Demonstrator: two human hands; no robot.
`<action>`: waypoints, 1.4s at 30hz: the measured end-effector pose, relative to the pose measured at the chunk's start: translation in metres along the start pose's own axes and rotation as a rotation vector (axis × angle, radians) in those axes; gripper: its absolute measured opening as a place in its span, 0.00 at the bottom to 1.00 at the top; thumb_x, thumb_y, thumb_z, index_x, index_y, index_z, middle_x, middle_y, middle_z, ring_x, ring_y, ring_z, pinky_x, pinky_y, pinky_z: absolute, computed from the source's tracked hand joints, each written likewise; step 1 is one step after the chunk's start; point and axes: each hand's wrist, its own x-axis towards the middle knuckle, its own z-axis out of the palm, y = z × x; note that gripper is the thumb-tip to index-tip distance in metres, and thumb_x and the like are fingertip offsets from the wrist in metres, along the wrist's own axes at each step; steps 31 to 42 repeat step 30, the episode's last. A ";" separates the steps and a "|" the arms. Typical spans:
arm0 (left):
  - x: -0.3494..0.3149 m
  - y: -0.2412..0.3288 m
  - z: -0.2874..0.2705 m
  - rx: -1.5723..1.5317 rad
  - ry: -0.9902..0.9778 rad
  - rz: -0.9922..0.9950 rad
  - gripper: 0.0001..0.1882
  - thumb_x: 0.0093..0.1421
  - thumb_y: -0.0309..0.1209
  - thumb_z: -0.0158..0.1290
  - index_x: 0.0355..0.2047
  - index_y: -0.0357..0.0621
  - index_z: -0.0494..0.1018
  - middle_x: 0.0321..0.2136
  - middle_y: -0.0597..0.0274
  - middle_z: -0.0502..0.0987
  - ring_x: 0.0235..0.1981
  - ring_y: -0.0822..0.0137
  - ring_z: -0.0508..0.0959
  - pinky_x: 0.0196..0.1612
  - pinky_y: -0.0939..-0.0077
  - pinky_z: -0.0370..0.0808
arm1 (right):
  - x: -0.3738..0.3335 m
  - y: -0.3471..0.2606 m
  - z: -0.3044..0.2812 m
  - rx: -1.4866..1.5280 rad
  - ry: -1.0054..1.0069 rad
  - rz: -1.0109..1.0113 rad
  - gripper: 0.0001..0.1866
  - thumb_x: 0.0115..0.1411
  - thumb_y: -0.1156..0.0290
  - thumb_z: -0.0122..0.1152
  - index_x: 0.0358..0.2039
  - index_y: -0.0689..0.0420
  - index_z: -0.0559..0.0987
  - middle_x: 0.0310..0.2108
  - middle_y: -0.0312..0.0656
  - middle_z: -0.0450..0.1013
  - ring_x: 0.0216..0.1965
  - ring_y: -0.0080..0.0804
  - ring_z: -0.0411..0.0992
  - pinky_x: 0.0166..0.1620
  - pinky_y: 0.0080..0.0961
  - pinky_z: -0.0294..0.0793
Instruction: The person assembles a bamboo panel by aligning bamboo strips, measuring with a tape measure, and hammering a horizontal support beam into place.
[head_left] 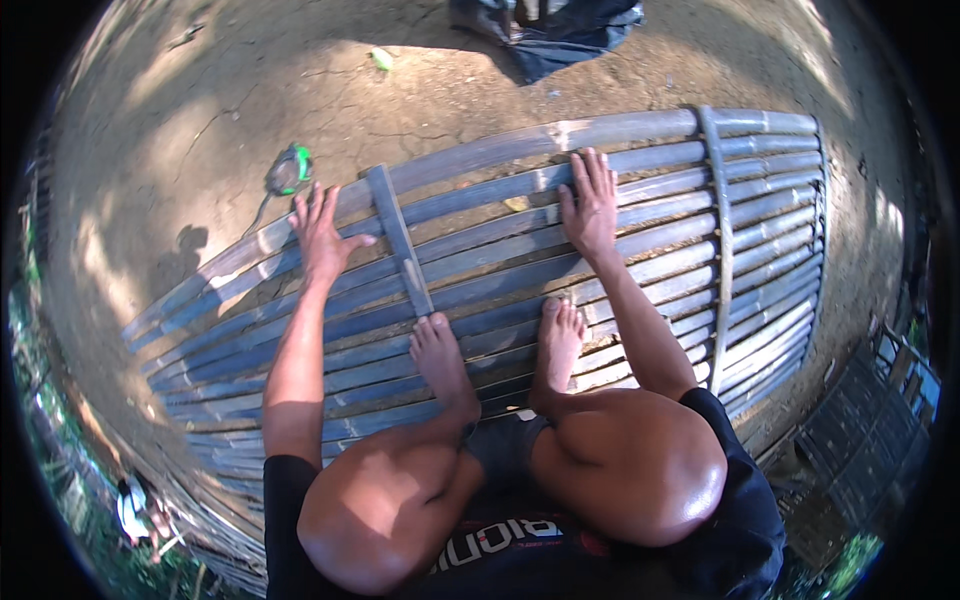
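Under me lies a panel of grey bamboo slats (pixel 490 222), held across by a short crosspiece (pixel 402 245) on the left and a longer crosspiece (pixel 722 230) on the right. My left hand (pixel 324 238) rests on the upper slats with its fingers spread, left of the short crosspiece. Palm down, my right hand (pixel 592 208) lies across the upper slats between the two crosspieces, fingers stretched out. Neither hand holds anything. My bare feet (pixel 440 358) stand on the slats below the hands. Just beyond my left fingertips is a green and dark tape measure (pixel 290 170) on the ground.
Cracked brown soil (pixel 400 115) surrounds the panel. A black plastic sheet or bag (pixel 550 45) lies at the far edge, with a green leaf (pixel 382 59) left of it. Dark woven panels (pixel 850 440) lie at the lower right. Plants edge the left.
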 end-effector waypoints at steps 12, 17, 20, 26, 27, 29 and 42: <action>0.001 0.005 -0.006 0.045 -0.064 -0.082 0.64 0.29 0.52 0.75 0.69 0.58 0.58 0.73 0.61 0.49 0.74 0.46 0.42 0.72 0.38 0.41 | 0.000 -0.002 0.005 -0.013 0.024 -0.030 0.29 0.65 0.65 0.56 0.66 0.53 0.66 0.69 0.49 0.59 0.71 0.52 0.52 0.71 0.52 0.47; -0.001 0.007 -0.006 0.027 -0.039 -0.066 0.65 0.29 0.52 0.75 0.69 0.57 0.58 0.72 0.60 0.51 0.73 0.45 0.44 0.72 0.38 0.43 | 0.000 -0.001 0.005 -0.024 0.026 -0.035 0.29 0.64 0.65 0.57 0.66 0.53 0.66 0.69 0.48 0.59 0.71 0.51 0.52 0.70 0.52 0.48; -0.002 0.006 -0.007 -0.003 -0.018 -0.061 0.65 0.28 0.51 0.75 0.69 0.56 0.58 0.72 0.59 0.51 0.73 0.45 0.44 0.71 0.38 0.44 | 0.000 -0.002 0.005 -0.020 0.024 -0.040 0.29 0.65 0.64 0.56 0.66 0.53 0.66 0.69 0.48 0.59 0.71 0.51 0.52 0.70 0.52 0.48; 0.000 0.003 -0.004 -0.043 -0.020 -0.055 0.64 0.30 0.51 0.75 0.70 0.59 0.57 0.73 0.60 0.49 0.74 0.47 0.43 0.72 0.37 0.40 | -0.001 -0.003 0.004 -0.037 0.024 -0.044 0.28 0.66 0.63 0.55 0.66 0.53 0.66 0.68 0.50 0.59 0.71 0.53 0.52 0.70 0.52 0.48; -0.001 0.002 -0.003 -0.050 -0.014 -0.046 0.64 0.30 0.52 0.75 0.70 0.59 0.57 0.73 0.60 0.49 0.74 0.47 0.42 0.72 0.37 0.40 | -0.001 -0.002 0.003 -0.036 0.023 -0.045 0.29 0.65 0.63 0.55 0.66 0.53 0.66 0.68 0.50 0.59 0.71 0.53 0.52 0.70 0.52 0.48; -0.001 0.002 -0.002 -0.003 -0.035 -0.057 0.65 0.30 0.54 0.74 0.70 0.58 0.57 0.73 0.59 0.49 0.74 0.46 0.42 0.72 0.36 0.40 | -0.001 -0.001 0.005 -0.026 0.017 -0.045 0.29 0.65 0.63 0.55 0.66 0.52 0.66 0.69 0.50 0.58 0.71 0.54 0.52 0.70 0.53 0.48; 0.000 0.003 -0.003 0.017 -0.046 -0.058 0.65 0.30 0.55 0.74 0.70 0.58 0.57 0.73 0.59 0.49 0.74 0.45 0.41 0.72 0.36 0.39 | -0.001 0.001 0.006 -0.025 0.015 -0.044 0.29 0.65 0.63 0.55 0.66 0.52 0.66 0.69 0.50 0.58 0.71 0.54 0.52 0.70 0.53 0.48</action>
